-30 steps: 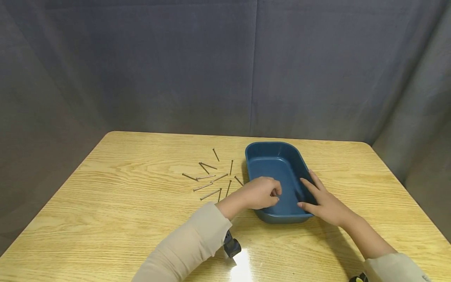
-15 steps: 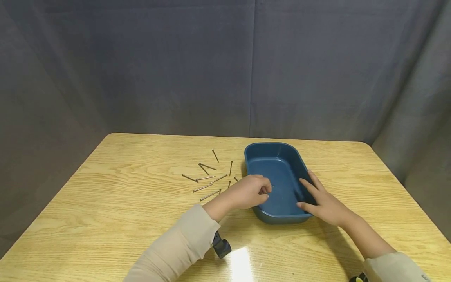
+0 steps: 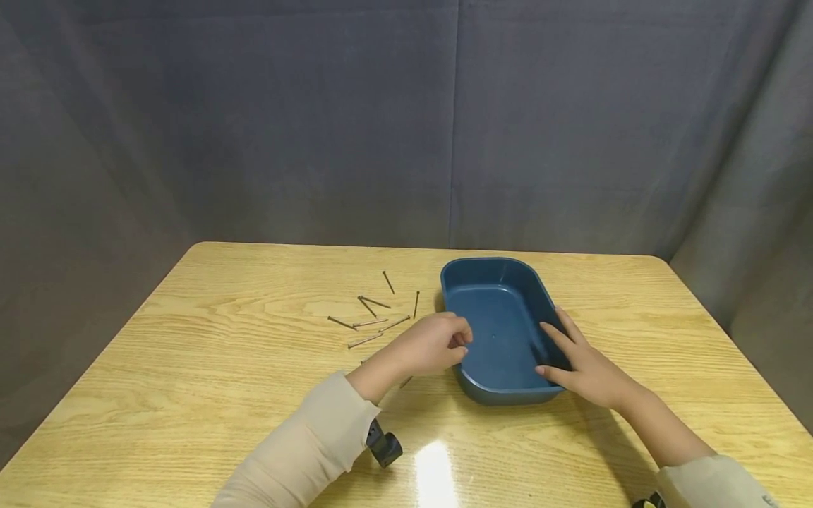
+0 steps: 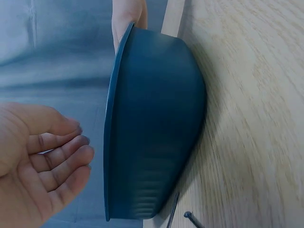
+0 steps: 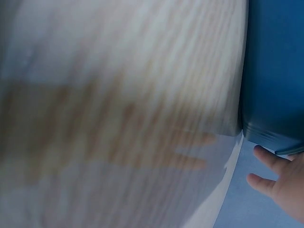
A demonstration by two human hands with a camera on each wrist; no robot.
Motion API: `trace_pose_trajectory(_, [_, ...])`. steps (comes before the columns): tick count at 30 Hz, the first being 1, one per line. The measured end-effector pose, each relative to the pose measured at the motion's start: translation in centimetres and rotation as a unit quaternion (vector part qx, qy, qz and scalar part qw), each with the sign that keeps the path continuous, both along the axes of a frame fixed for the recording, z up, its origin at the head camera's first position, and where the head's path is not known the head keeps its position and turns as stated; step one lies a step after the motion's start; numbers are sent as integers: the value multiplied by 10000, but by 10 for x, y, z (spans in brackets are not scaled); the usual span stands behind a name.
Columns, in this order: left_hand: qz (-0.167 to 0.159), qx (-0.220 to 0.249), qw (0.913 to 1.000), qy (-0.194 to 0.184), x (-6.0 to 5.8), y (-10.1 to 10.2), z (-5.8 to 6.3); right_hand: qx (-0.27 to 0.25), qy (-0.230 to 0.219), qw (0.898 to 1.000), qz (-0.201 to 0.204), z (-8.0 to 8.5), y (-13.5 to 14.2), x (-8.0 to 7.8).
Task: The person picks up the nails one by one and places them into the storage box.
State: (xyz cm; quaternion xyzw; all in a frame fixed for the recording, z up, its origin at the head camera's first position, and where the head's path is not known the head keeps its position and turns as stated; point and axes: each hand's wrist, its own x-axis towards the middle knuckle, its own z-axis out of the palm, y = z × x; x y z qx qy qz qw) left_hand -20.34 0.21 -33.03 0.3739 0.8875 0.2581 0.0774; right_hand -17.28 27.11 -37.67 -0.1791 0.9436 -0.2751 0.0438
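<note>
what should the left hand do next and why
Probably lower the left hand to pinch one of the loose nails: it appears to hold nothing, several nails lie on the table beside the blue tub, and the right hand is at the tub's right rim, where it could steady it.

The left hand (image 4: 32, 176), fingers loosely curled, hangs beside a blue bin (image 4: 154, 118), two nails (image 4: 173, 209) near its base.

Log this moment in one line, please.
left hand: empty, near tub | right hand: touching tub | nails: scattered on table
</note>
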Motion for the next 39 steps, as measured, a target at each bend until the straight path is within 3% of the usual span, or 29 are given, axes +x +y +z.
trace_pose_trajectory(9, [344,71,9994,-32,-2,-13,-2,7,29,10000,22,0,-1,0])
trace_pose_trajectory(20, [439,12,9990,9,-1,-26,-9,29,23,10000,36,0,-1,0])
trace_pose_trajectory(39, [623,-761,9949,-228,2,-32,-26,-25,-39,10000,38,1,-1,0])
